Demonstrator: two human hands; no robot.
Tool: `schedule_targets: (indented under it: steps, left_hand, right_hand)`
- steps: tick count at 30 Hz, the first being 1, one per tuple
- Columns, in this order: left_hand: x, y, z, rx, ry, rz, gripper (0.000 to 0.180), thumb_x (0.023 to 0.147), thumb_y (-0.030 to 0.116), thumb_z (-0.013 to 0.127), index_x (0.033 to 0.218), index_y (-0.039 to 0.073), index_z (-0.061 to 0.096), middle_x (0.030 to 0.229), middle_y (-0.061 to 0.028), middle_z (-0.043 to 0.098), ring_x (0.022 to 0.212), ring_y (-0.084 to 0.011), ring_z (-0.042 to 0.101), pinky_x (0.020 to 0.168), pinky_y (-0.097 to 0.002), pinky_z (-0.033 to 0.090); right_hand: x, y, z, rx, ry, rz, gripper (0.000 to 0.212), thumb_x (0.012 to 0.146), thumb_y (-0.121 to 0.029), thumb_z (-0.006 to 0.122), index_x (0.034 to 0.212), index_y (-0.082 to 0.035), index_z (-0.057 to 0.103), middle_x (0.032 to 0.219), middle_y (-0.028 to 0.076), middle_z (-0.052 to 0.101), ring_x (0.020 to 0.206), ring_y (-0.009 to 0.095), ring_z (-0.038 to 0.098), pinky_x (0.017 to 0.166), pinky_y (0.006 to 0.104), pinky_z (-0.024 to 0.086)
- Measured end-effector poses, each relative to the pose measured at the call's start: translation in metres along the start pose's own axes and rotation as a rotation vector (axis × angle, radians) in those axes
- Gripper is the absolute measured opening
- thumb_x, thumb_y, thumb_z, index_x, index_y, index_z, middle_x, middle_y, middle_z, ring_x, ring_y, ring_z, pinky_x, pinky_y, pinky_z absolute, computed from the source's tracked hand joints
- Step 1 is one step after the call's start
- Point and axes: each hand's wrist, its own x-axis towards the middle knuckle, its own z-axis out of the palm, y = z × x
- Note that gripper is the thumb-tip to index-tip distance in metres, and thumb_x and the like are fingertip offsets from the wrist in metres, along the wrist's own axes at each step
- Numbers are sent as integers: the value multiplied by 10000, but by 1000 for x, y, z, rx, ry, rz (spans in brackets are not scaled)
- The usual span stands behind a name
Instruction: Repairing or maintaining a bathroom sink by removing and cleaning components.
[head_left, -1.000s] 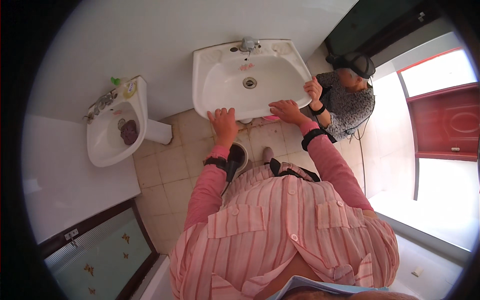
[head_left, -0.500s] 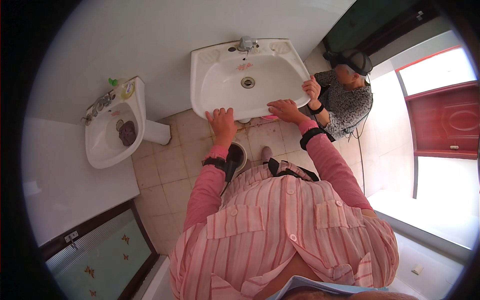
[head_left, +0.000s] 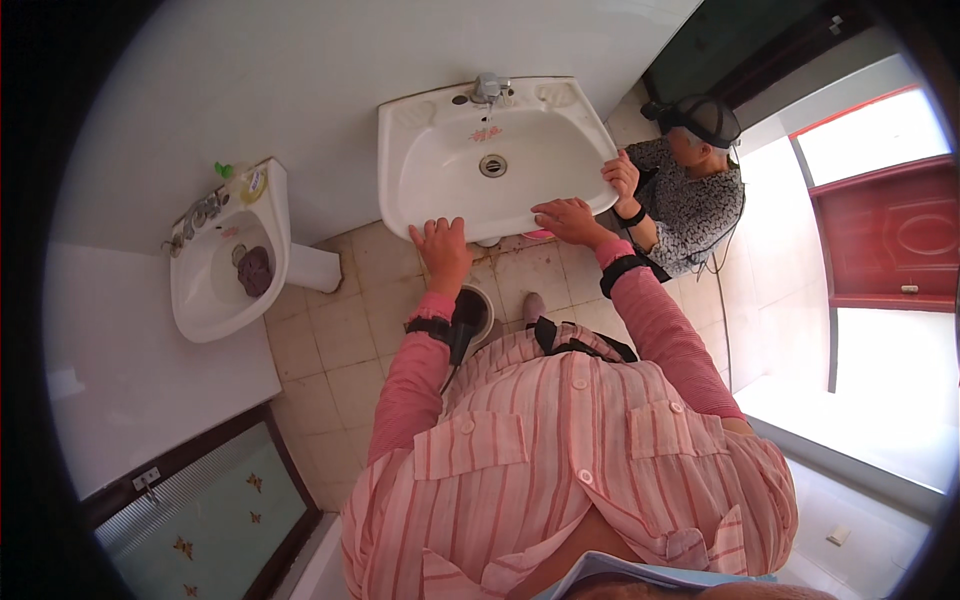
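Note:
A white washbasin (head_left: 440, 190) with a grey tap (head_left: 489, 88) and a round drain (head_left: 492, 166) is in front of me against the wall. My left hand (head_left: 443, 250) grips its front left rim, fingers curled over the edge. At the front right, my right hand (head_left: 572, 219) is closed on the same rim, its fingers lying over the lip. The undersides of both grips are hidden. Just beyond my right hand, a co-worker's hand (head_left: 621, 176) touches the basin's right side.
A co-worker (head_left: 690, 200) crouches at the right. A second, smaller basin (head_left: 205, 318) on a pedestal holds a dark purple cloth (head_left: 255, 271). Below my left forearm stands a bucket (head_left: 486, 308) on the tiled floor (head_left: 345, 335). Something pink (head_left: 538, 234) shows under the basin.
The view has shifted very slightly. Both my hands and the co-worker's hand keep their places on the washbasin.

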Motion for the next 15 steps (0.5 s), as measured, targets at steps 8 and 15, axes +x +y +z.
schedule_targets:
  steps: [8, 15]
  left_hand:
    - [-1, 0, 2, -28, 71, 22, 195, 638, 82, 609, 827, 115, 580, 826, -64, 543, 924, -262, 484, 950, -578, 221]
    - [0, -1, 5, 14, -2, 3, 337, 601, 87, 642, 928, 149, 588, 886, -42, 544, 975, -249, 471, 955, -566, 213]
  right_hand:
    - [-3, -3, -5, -72, -4, -58, 234, 774, -357, 528, 966, -226, 556, 1136, -70, 518, 1024, 190, 487, 871, 435, 357]
    - [0, 0, 1, -13, 0, 19, 234, 786, -352, 519, 977, -222, 560, 1129, -59, 523, 1028, 191, 485, 874, 427, 355]
